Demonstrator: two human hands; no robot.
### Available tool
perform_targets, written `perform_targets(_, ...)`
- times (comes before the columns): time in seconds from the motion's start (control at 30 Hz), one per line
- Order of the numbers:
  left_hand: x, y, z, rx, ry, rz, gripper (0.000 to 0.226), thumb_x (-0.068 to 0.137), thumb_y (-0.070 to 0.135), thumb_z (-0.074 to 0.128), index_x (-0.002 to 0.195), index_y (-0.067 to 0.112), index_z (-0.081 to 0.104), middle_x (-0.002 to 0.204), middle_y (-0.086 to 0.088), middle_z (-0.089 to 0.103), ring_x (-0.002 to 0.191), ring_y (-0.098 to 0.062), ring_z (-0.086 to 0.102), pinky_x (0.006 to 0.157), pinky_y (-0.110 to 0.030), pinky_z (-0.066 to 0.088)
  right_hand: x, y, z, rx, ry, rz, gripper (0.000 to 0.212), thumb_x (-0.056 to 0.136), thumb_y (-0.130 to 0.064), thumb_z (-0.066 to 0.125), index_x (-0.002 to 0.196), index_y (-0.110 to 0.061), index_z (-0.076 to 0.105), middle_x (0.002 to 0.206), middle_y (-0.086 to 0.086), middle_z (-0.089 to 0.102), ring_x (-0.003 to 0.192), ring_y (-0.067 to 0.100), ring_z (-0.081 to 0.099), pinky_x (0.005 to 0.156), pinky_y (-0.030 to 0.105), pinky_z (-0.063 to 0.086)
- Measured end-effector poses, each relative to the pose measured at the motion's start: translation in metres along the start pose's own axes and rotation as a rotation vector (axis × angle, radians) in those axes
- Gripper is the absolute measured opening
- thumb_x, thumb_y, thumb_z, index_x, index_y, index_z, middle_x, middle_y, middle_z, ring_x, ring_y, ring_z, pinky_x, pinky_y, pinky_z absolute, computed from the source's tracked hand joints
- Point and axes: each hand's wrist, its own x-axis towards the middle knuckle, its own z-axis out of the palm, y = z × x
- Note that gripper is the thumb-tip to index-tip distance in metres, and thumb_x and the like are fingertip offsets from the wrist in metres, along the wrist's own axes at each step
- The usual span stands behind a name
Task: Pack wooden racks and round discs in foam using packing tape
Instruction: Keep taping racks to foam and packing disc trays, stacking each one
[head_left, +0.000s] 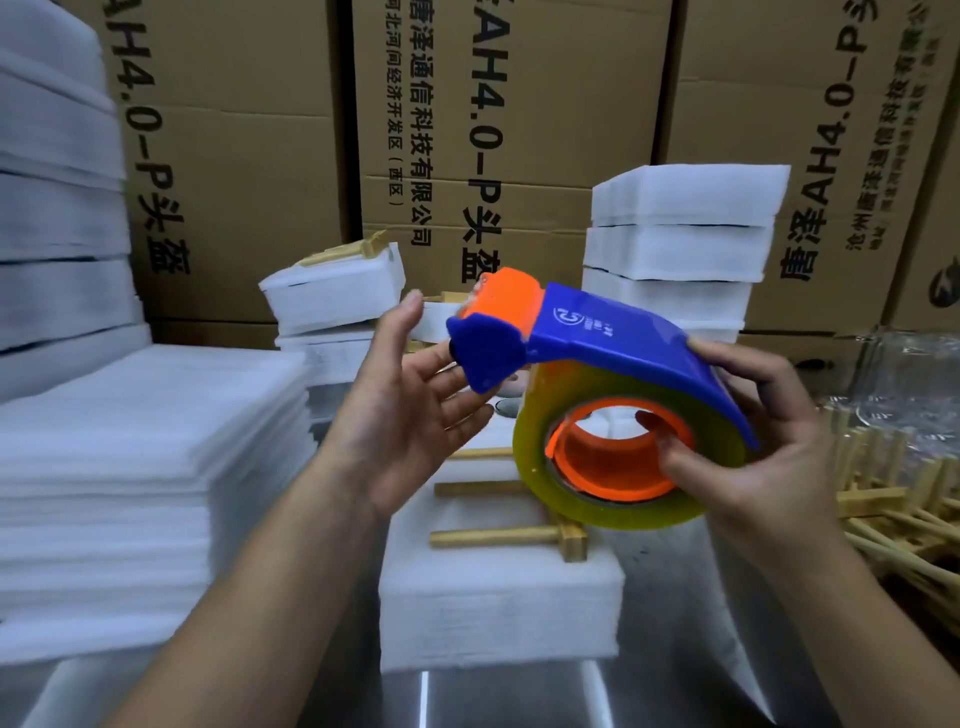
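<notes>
A blue and orange tape dispenser (613, 332) with a roll of clear tape (530, 441) is held up over the table. My right hand (753, 447) grips it, thumb inside the orange core and fingers over the blue cover. My left hand (415, 395) is spread, its fingers touching the dispenser's blue front end from below. Under them lies a foam block (498, 592) with a wooden rack (509, 535) partly showing out of it.
A tall stack of foam sheets (135, 483) fills the left. Wrapped foam packs (680, 234) are stacked at the back middle and right, before cardboard boxes (249, 156). Loose wooden racks (904, 509) and clear plastic (914, 374) lie on the right. The metal table (675, 691) shows in front.
</notes>
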Motion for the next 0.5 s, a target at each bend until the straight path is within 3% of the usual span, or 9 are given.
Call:
perform_targets(0.07,0.001,0.001,-0.003,-0.051,0.015,-0.024,0.032,0.060,0.039,0.065,0.079,0.014,0.072,0.071,-0.002,0.071,0.058,-0.009,0.065,0.061,-0.022,0.053,-0.001,0.000,0.001,-0.019,-0.037,-0.007,0.058,0.057,-0.026,0.071,0.107,-0.053,0.059,0.110,-0.006,0.062,0.097,0.013,0.065,0.079,0.022,0.055)
perform_targets(0.13,0.001,0.004,-0.005,-0.095,0.027,-0.052,0.029,0.059,0.025,0.066,0.083,0.010,0.065,0.067,-0.003,0.070,0.052,-0.009,0.063,0.054,-0.018,0.053,-0.001,0.000,0.001,-0.030,-0.047,-0.012,0.058,0.057,-0.027,0.071,0.107,-0.054,0.058,0.110,-0.007,0.061,0.096,0.015,0.065,0.080,0.024,0.055)
perform_targets(0.23,0.000,0.009,-0.010,-0.086,-0.009,-0.127,0.030,0.058,0.022,0.067,0.084,0.007,0.068,0.070,-0.006,0.071,0.052,-0.010,0.065,0.052,-0.020,0.054,-0.001,0.002,0.001,-0.038,-0.046,-0.021,0.058,0.056,-0.027,0.070,0.106,-0.055,0.058,0.108,-0.009,0.061,0.093,0.014,0.065,0.080,0.024,0.056)
perform_targets(0.33,-0.001,0.012,-0.010,-0.023,-0.024,-0.157,0.023,0.053,0.023,0.069,0.070,0.008,0.075,0.068,-0.006,0.071,0.052,-0.009,0.065,0.050,-0.019,0.054,-0.001,0.003,0.000,-0.046,-0.040,-0.032,0.056,0.056,-0.026,0.070,0.107,-0.050,0.060,0.105,-0.015,0.062,0.090,0.011,0.064,0.079,0.020,0.054)
perform_targets(0.43,-0.004,0.012,-0.007,0.020,0.004,-0.123,0.035,0.048,0.022,0.071,0.081,0.010,0.069,0.068,-0.005,0.070,0.050,-0.008,0.063,0.050,-0.017,0.052,-0.001,0.003,0.000,-0.056,-0.049,-0.056,0.057,0.057,-0.025,0.070,0.107,-0.050,0.060,0.105,-0.020,0.062,0.091,0.007,0.064,0.077,0.016,0.052)
perform_targets(0.5,-0.003,0.012,-0.006,0.061,0.030,-0.067,0.030,0.056,0.019,0.071,0.085,0.011,0.066,0.071,-0.006,0.070,0.052,-0.009,0.064,0.050,-0.016,0.052,-0.001,0.003,0.000,-0.048,-0.045,-0.068,0.058,0.057,-0.024,0.070,0.108,-0.051,0.060,0.105,-0.021,0.062,0.091,0.004,0.064,0.077,0.014,0.051)
